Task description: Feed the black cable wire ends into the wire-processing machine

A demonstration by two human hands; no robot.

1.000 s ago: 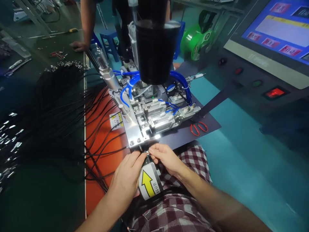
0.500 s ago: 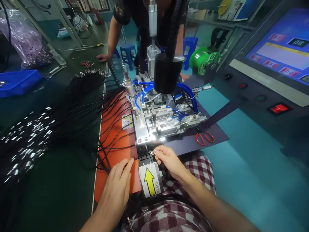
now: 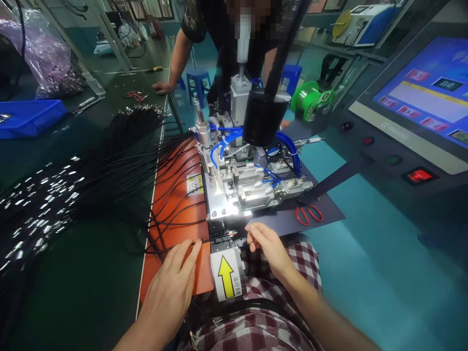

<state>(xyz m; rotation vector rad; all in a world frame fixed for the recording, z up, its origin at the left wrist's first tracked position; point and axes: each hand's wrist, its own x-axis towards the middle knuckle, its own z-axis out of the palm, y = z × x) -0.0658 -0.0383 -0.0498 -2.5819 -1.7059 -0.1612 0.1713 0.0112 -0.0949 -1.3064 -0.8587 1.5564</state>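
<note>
My left hand (image 3: pixel 177 270) rests on the orange board (image 3: pixel 203 268), its fingers on a black cable (image 3: pixel 209 239) that runs right onto the dark track of the machine. Thin coloured wire ends (image 3: pixel 232 234) stick out at the cable's tip. Just right of these ends is my right hand (image 3: pixel 259 238), apart from them, thumb and forefinger pinched; whether anything tiny is between them cannot be made out. Behind both hands stands the metal machine (image 3: pixel 252 187) with blue tubes (image 3: pixel 288 141). A yellow arrow label (image 3: pixel 225 275) lies below the track.
Many black cables (image 3: pixel 127 131) spread over the left table, near a blue tray (image 3: pixel 31 119). Red-handled scissors (image 3: pixel 309 214) lie right of the machine. A control screen (image 3: pixel 435 87) stands at right. Across the machine, a person's hand (image 3: pixel 163 88) leans on the table.
My right hand has moved right, off the cable's tip, and the coloured wire ends now show. My left hand stays on the cable. The view has shifted slightly.
</note>
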